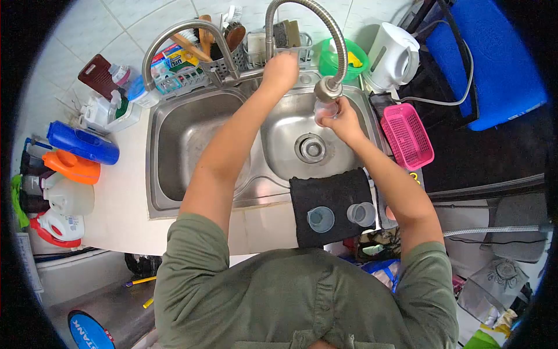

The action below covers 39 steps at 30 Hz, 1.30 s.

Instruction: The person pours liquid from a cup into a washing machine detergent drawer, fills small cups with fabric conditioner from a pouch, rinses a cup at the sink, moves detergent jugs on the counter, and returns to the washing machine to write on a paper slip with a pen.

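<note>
Clear cup (324, 111) is right under the spray head (328, 89), gripped in the right hand (347, 123). Wet fingers could let it slip into the sink (282, 131). Left hand (282, 71) is curled by the faucet (269, 35); can't tell if it's gripping anything.

Left hand (282, 71): fingertips not resolved; the section of tap (249, 75) beneath it hidden, contact unclear. Clear cup (323, 113) in right hand (344, 122): upper part covered by spray head (328, 88); contents cannot be told. Left forearm (229, 131) hides part of left basin (177, 157). Peach-coloured item (390, 213): partly behind right arm (410, 200), unidentified. Blue container (494, 58): cut by top edge. White bottle (67, 227): label print too small to read.
</note>
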Motion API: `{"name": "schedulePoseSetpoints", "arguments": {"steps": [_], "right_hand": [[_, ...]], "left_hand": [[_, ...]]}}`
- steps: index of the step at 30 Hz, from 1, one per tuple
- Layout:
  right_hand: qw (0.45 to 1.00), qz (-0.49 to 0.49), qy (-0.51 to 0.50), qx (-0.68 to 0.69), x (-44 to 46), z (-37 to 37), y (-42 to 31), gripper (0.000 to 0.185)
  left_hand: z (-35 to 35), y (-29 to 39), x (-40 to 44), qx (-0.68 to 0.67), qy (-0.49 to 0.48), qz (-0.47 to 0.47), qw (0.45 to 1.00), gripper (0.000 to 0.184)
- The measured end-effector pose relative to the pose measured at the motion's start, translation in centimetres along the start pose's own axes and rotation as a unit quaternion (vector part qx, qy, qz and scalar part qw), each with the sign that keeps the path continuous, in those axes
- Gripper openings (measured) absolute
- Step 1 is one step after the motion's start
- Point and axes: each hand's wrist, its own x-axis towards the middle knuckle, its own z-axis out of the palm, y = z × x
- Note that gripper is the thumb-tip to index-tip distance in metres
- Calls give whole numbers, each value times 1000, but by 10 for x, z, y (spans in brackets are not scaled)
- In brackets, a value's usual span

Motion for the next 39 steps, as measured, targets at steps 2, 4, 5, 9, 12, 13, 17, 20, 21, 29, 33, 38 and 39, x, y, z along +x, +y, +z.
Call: {"name": "schedulePoseSetpoints", "arguments": {"steps": [2,4,5,9,12,13,17,20,21,29,33,38,39], "right_hand": [[999,-3,-7,41,0,0,-9,49],[998,-3,-7,64,2,4,-7,51],[996,-2,-8,86,3,5,-5,52],[997,-13,1,82,6,9,-4,55],[992,13,-20,126,11,13,-1,59],[991,18,-24,131,14,16,3,61],[993,21,-26,114,15,18,7,65],[990,6,-23,139,12,17,1,65],[990,5,-23,139,12,15,-1,65],[991,34,-31,127,15,9,-11,67],[987,8,-44,156,22,16,1,66],[991,6,-39,128,19,14,-8,65],[991,6,-39,129,17,13,-9,65]], "left_hand": [[-2,2,-7,15,-11,27,999,20],[-5,3,-13,19,-20,25,999,21],[-6,5,-15,21,-31,24,999,21],[-10,6,-23,15,-14,44,999,19],[-10,6,-25,27,-20,49,998,17],[-11,6,-26,35,-27,58,997,17],[-16,5,-25,52,-56,68,995,15],[-19,3,-21,27,-52,74,996,13],[-19,3,-20,28,-52,74,996,13],[-33,6,1,53,-18,81,995,9],[-36,10,4,74,-8,76,994,10],[-30,4,3,78,-2,97,992,9],[-28,4,2,78,-2,98,992,9]]}}
